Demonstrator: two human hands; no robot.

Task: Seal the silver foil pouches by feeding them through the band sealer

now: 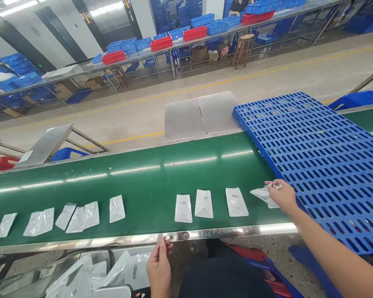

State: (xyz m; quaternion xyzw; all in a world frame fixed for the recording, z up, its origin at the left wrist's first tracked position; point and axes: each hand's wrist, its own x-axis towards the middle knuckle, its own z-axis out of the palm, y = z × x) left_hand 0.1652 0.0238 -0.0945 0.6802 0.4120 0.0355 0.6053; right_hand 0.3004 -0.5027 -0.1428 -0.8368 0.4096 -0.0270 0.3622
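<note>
At the right of the green conveyor belt (149, 178), my right hand (282, 194) is closed on white pouches (262, 193). They overlap, and part of them hides behind the fingers. Just left of this hand lies a single white pouch (237, 203) with dark print. Beside it are two more flat ones, a middle pouch (204, 204) and a left pouch (183, 208). My left hand (160, 265) is at the belt's near metal edge, its fingers curled in with nothing visible in them. Further left, several white pouches (76, 217) lie in a loose row, some overlapping.
A blue slotted plastic pallet (317, 153) lies across the belt's right end. Below the near edge sits a heap of white pouches (112, 273). Beyond the belt stand a metal platform (202, 116), a wooden stool (244, 49) and a long bench holding blue crates and red crates (194, 33).
</note>
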